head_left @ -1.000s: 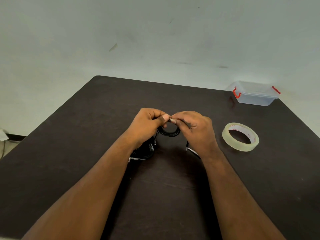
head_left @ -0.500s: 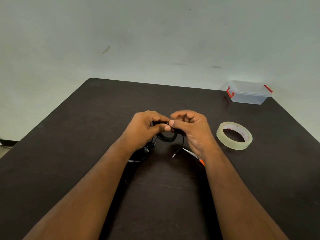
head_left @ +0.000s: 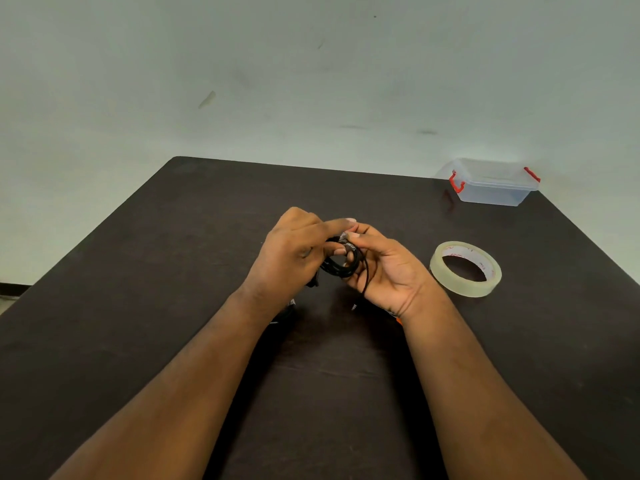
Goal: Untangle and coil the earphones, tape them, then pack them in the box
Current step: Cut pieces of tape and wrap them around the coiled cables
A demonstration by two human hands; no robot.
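A small coil of black earphone cable [head_left: 337, 268] is held between both hands above the middle of the table. My left hand [head_left: 294, 251] grips its left side, index finger stretched over the top. My right hand [head_left: 388, 268] is turned palm up and pinches the coil's top, where a bit of clear tape shows. A loose strand hangs down to the plug [head_left: 354, 307] near the table. The roll of clear tape [head_left: 465, 269] lies flat to the right. The clear plastic box [head_left: 493, 183] with red clips stands at the back right corner.
The dark table [head_left: 173, 271] ends at a pale wall behind. An orange-handled tool [head_left: 398, 320] peeks out under my right wrist. More black cable [head_left: 287, 306] lies under my left wrist.
My right hand has rolled palm up and the coil has lifted a little. My left index finger now stretches over the coil's top. The plug hangs closer under the right hand.
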